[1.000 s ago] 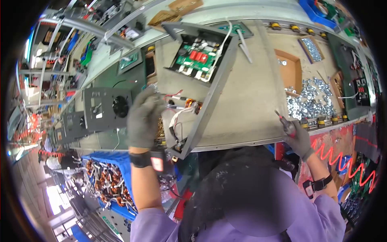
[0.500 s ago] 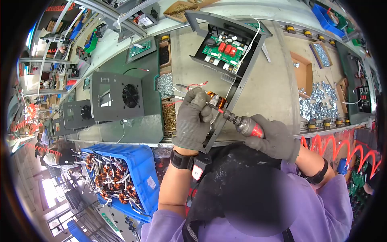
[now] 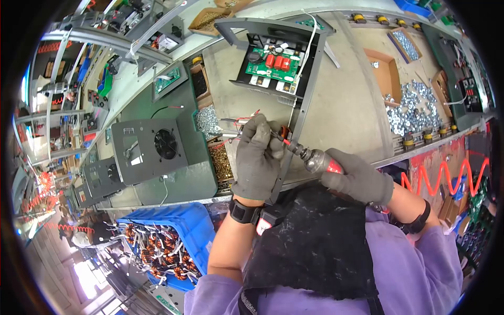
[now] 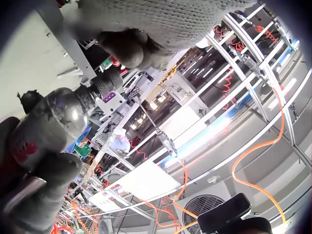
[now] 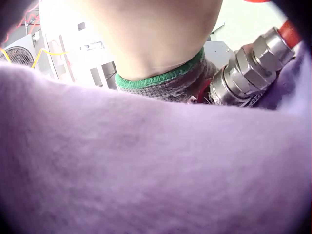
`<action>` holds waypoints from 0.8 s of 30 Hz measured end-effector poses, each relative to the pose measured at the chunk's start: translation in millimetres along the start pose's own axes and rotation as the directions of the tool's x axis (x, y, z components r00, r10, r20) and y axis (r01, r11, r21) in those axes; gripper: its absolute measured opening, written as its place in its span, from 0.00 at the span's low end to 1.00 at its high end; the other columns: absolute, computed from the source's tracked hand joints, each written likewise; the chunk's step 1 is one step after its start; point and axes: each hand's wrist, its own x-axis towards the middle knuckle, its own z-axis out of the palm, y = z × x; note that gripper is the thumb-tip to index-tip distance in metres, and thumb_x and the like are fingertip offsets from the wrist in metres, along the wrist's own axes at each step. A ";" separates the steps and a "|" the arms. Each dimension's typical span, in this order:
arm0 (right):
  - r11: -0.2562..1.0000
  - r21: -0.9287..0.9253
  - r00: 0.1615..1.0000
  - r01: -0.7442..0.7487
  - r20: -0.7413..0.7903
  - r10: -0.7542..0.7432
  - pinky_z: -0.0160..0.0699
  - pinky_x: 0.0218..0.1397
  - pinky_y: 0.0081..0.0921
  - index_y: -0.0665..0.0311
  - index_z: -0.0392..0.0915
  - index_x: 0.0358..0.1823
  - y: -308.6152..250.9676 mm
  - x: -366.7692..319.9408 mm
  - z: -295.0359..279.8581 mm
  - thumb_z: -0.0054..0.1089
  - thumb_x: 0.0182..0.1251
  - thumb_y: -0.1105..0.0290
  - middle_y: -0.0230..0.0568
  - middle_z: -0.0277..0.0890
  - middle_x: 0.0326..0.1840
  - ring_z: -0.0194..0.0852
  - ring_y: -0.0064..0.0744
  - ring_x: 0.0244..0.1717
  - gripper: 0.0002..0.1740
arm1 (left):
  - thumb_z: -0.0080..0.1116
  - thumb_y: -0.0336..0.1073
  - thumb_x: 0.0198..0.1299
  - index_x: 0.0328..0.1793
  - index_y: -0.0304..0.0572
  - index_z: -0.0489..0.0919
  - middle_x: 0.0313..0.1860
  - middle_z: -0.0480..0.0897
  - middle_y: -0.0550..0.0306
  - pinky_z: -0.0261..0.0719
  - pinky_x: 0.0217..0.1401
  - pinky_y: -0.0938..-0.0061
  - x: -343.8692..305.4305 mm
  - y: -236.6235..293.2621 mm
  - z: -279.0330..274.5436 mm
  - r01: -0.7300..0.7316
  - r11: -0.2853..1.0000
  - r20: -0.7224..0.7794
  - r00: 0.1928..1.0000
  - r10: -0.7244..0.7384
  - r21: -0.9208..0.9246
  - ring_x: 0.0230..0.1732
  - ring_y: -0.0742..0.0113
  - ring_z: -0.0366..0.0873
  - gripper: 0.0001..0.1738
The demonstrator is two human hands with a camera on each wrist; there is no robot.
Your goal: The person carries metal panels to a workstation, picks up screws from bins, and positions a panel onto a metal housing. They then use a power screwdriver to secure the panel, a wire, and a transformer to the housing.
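Observation:
My gloved right hand [image 3: 354, 176] grips a pneumatic screwdriver [image 3: 316, 160] with a clear collar and red marking, its bit pointing left. My gloved left hand [image 3: 257, 163] has fingers curled in a pinch at the bit's tip; any small part there is hidden by the glove. Behind these fingers, a copper-wound coil [image 3: 284, 131] sits by the long edge of a dark metal chassis [image 3: 304, 100]. Farther back in the chassis is a green circuit board [image 3: 273, 65] with red components. In the left wrist view, the screwdriver [image 4: 66, 112] reaches toward the left glove [image 4: 161, 24].
Left of the chassis are bins of silver fasteners [image 3: 208, 122] and brass-coloured fasteners [image 3: 220, 161], then a dark panel with a fan [image 3: 165, 143]. Loose nuts [image 3: 412, 118] lie at right near a cardboard box [image 3: 383, 71]. A blue crate [image 3: 197, 223] of coils stands below the bench.
The right hand has brought the screwdriver from the right side over to the left hand. The left hand has come right to the chassis edge; over the last half second both stay nearly still.

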 end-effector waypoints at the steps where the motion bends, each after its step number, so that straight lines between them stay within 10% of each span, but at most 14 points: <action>1: 1.000 0.016 1.000 -0.010 -0.007 0.011 0.75 0.33 0.30 0.63 0.71 0.50 5.1 -1.6 -1.5 0.59 0.63 0.47 0.41 0.78 0.25 0.79 0.31 0.27 0.27 | 0.50 0.41 0.70 0.54 0.43 0.73 0.32 0.75 0.61 0.66 0.28 0.82 1.1 4.0 3.1 0.078 0.990 -0.046 0.996 -0.074 0.114 0.27 0.78 0.68 0.13; 4: 0.990 0.119 0.992 0.079 -0.102 -0.067 0.75 0.35 0.28 0.64 0.70 0.53 21.6 -10.6 -15.5 0.62 0.61 0.47 0.40 0.74 0.28 0.75 0.28 0.28 0.30 | 0.52 0.49 0.68 0.60 0.39 0.73 0.33 0.75 0.62 0.71 0.34 0.78 21.2 36.7 -27.5 -0.040 0.852 0.045 0.999 0.019 0.522 0.34 0.73 0.72 0.24; 6: 0.984 -0.161 0.984 0.080 -0.142 -0.104 0.75 0.39 0.31 0.63 0.69 0.54 35.0 -24.8 -34.1 0.69 0.52 0.46 0.44 0.75 0.28 0.77 0.38 0.32 0.36 | 0.58 0.50 0.63 0.61 0.41 0.73 0.34 0.77 0.59 0.75 0.39 0.71 39.0 62.9 -25.8 -0.219 0.301 0.201 0.976 0.088 0.928 0.39 0.65 0.78 0.26; 7: 0.986 -0.149 0.984 0.073 -0.149 -0.095 0.75 0.39 0.31 0.63 0.69 0.54 36.5 -25.1 -37.4 0.69 0.52 0.46 0.44 0.75 0.28 0.77 0.38 0.32 0.36 | 0.58 0.50 0.63 0.61 0.41 0.73 0.34 0.77 0.59 0.75 0.39 0.71 47.9 63.2 -28.9 -0.214 0.299 0.201 0.977 0.074 0.930 0.39 0.65 0.78 0.26; 9: 0.906 -0.365 0.972 -0.216 -0.164 0.166 0.75 0.44 0.36 0.62 0.69 0.54 36.6 -25.4 -36.5 0.73 0.43 0.46 0.49 0.77 0.31 0.78 0.50 0.37 0.41 | 0.66 0.52 0.53 0.65 0.48 0.70 0.39 0.78 0.55 0.76 0.37 0.65 62.7 63.7 -34.8 -0.486 -0.654 0.434 0.863 -0.258 0.580 0.35 0.58 0.79 0.35; 13: 0.859 -0.452 0.970 -0.240 -0.136 0.199 0.74 0.45 0.41 0.62 0.69 0.55 52.8 -3.8 -20.5 0.74 0.42 0.47 0.54 0.79 0.37 0.78 0.56 0.41 0.42 | 0.72 0.53 0.41 0.66 0.55 0.69 0.46 0.78 0.50 0.78 0.47 0.59 87.7 51.7 -21.7 -0.429 -0.742 0.035 0.875 -0.482 0.516 0.46 0.49 0.80 0.43; 24: 0.842 -0.483 0.967 -0.243 -0.194 0.168 0.74 0.42 0.44 0.58 0.69 0.55 52.4 3.9 -12.7 0.74 0.42 0.42 0.54 0.79 0.34 0.78 0.59 0.40 0.43 | 0.65 0.43 0.48 0.62 0.50 0.72 0.47 0.78 0.51 0.79 0.49 0.59 114.3 14.1 -55.2 -0.524 -0.661 0.065 0.807 -0.587 0.537 0.49 0.51 0.79 0.32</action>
